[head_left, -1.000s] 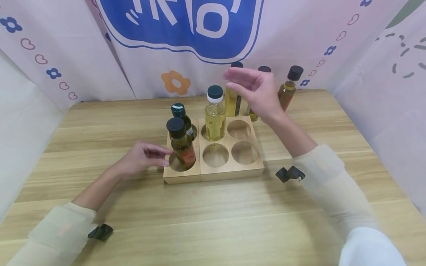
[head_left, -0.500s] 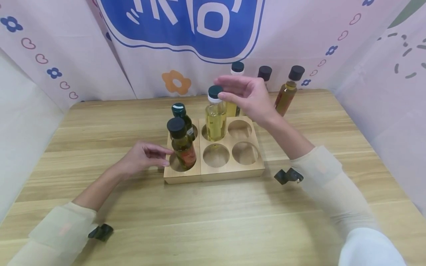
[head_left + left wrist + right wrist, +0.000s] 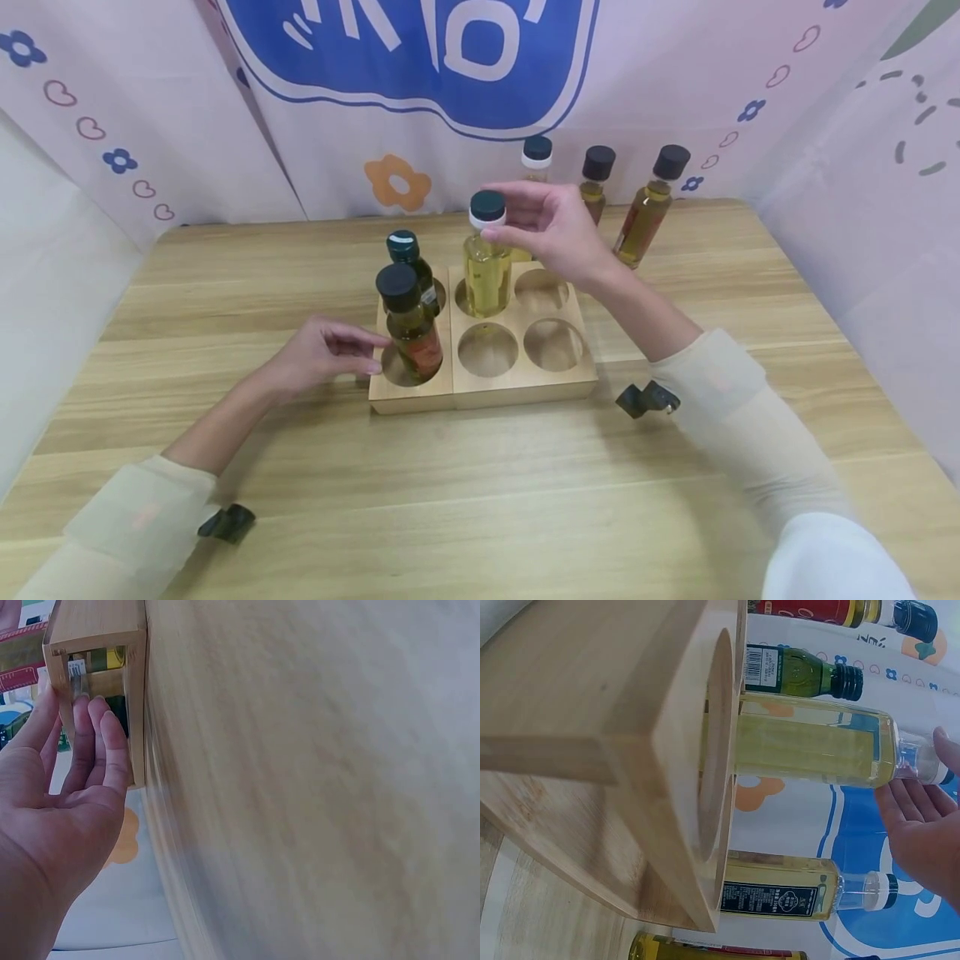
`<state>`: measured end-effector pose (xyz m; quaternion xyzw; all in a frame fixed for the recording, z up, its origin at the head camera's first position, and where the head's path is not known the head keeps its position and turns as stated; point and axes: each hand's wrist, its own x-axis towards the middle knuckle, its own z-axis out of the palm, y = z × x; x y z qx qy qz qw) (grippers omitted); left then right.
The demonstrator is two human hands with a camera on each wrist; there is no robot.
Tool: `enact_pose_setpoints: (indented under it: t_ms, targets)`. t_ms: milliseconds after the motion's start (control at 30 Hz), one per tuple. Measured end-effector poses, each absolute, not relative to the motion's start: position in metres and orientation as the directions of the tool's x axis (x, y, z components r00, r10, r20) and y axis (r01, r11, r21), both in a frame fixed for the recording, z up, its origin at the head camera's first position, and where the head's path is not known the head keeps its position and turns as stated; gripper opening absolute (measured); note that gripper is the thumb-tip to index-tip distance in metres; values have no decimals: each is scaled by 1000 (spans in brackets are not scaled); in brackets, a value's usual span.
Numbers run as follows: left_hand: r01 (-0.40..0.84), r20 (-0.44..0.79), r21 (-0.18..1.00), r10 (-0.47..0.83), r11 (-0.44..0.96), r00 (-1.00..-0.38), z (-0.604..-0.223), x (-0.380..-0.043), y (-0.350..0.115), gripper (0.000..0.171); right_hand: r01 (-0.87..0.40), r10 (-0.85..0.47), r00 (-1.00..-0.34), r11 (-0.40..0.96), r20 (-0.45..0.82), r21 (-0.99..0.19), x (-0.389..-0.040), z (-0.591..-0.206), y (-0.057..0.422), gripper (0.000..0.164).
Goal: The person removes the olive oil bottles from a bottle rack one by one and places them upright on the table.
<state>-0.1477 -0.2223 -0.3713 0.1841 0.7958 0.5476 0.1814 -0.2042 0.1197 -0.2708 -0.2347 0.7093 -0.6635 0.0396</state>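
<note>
We see two wooden racks mid-table, set side by side & touching: a 2-hole rack (image 3: 412, 403) at left, a 4-hole rack (image 3: 525, 393) at right. The yellow-oil bottle (image 3: 487, 279) stands upright in the far-left hole of the latter, green cap up. We note the right hand (image 3: 566, 229) at its neck, thumb on the near side, fingers on the far side; thumb & fingers are apart w/ the neck btwn; whether they press on the glass, we cannot tell. The left hand (image 3: 318, 362) is at the left end of the 2-hole rack, digits apart & gently bent, w/ several fingertips by the rack's open end (cf. left wrist view); firm contact we cannot tell. Just beside it, we find the red-label bottle (image 3: 423, 346) in the near hole; a dk green bottle (image 3: 426, 283) fills the far one. Behind the racks, L to R, we count a second yellow bottle (image 3: 537, 173), partly hidden by the right hand, a black-capped bottle (image 3: 592, 200) & an amber bottle (image 3: 643, 221). All rest on a wood-grain table (image 3: 480, 500); in the far BG, a white backdrop (image 3: 315, 175) w/ a blue panel (image 3: 360, 75).
</note>
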Motion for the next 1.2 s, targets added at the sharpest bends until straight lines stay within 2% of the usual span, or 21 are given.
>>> enact_pose_setpoints:
  t_ms: [633,1200]
  targets:
    - [106,-69,941,491,320,-868,-375,-148,-225,33,-344,-373,-866,-40,333,-938,-206,-272,115,42]
    - [85,-80,950,495,302,-865,-373,-148,-222,34,-346,-349,-876,-28,333,-938,-205,-271,114,41]
